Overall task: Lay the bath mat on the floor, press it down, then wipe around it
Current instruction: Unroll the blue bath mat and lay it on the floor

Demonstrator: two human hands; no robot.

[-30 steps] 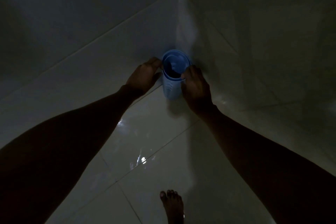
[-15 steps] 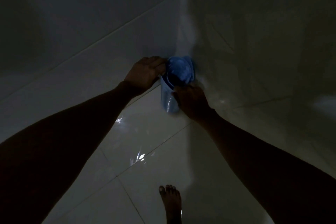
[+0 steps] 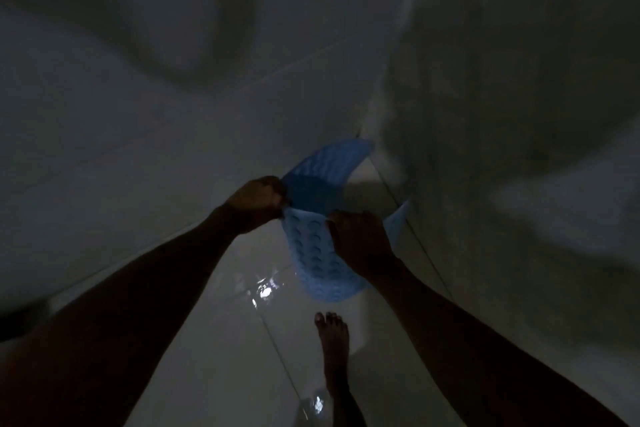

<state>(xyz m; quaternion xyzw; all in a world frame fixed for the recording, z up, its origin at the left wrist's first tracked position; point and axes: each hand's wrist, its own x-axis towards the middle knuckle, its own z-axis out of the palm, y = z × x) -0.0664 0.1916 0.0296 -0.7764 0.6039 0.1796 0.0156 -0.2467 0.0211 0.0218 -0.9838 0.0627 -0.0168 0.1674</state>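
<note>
Left hand (image 3: 256,199) and right hand (image 3: 360,239) grip blue bath mat (image 3: 311,250) mid-air; likely light, floppy, springy, best held by opposite edges.

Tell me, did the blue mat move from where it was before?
Yes. The mat was a roll standing in the wall corner; now both hands hold it partly unrolled, hanging nearer the foot.

Blue dimpled bath mat (image 3: 318,253), half unrolled, curled, held above floor

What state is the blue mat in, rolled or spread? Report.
Partly unrolled: the blue rubber bath mat curls between left hand and right hand, not flat.
</note>
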